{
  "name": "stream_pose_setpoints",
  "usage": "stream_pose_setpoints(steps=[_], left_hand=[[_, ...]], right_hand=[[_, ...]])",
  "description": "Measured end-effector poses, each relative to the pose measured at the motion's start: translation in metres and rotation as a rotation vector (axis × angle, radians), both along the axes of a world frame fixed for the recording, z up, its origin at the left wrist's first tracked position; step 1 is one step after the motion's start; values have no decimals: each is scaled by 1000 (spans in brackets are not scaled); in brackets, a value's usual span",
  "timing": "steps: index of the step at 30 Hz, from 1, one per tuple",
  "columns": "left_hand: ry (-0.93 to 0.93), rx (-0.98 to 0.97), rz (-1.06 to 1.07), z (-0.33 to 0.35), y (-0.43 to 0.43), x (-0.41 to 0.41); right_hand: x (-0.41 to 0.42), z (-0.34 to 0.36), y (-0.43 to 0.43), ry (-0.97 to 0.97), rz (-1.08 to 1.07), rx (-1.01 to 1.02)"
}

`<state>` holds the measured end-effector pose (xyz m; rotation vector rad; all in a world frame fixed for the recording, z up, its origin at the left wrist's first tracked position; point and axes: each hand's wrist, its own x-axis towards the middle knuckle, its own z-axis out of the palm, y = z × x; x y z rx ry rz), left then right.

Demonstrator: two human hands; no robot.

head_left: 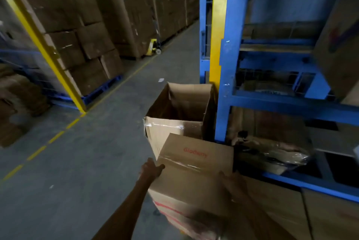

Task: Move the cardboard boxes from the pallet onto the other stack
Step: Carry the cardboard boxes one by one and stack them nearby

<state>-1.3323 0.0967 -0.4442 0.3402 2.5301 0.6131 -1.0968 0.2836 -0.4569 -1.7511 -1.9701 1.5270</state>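
Note:
A sealed cardboard box (191, 177) with red lettering and clear tape sits low in the centre, carried between both my hands. My left hand (152, 167) grips its left top corner. On the box's right side, my right hand (231, 180) presses flat against it. More brown boxes (291, 206) lie under and to the right of it at the bottom right.
An open, empty cardboard box (178, 115) stands just beyond the held one, against a blue and yellow rack post (223, 64). Blue shelving (281, 99) fills the right. Tall box stacks (87, 45) line the left of a grey aisle with a yellow pallet jack (154, 46).

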Motion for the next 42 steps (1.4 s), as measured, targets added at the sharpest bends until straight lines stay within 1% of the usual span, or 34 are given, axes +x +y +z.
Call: stream_pose_setpoints(steps=[4,7,10,12,16,21,26,31,32,33,37,42], left_hand=[[-77,-30,-41,-28,27,-55],[-154,-19,-55,-39,44,-73],[-228,-11,-151,-55,56,-83],[-278,36,-186,-62,56,-84],[-317,130,-87,-74,53,-85],[-314,160,-80,-82,54,-86],[-322,172,-35,-82,50,-82],[-264,221,-56,-57,20,-45],[-235,236,-76,-50,3,-23],[-219,257,-85,-49,4,-21],[-165,309,-45,-28,-38,61],[-185,394,-32,-25,-81,158]], right_hand=[[-35,-21,2,-45,-152,-42],[-50,-34,3,-80,-239,-44],[-59,-40,8,-94,-313,-61],[-58,-38,12,-70,-342,-98],[-60,-44,19,-50,-388,-171],[-60,-54,22,-25,-418,-195],[-53,-57,11,-8,-399,-123],[-6,-52,-22,99,-409,-130],[17,-46,-40,110,-407,-125],[20,-49,-39,122,-410,-101],[101,-35,-78,138,-392,-14],[202,-4,-112,164,-349,75]])
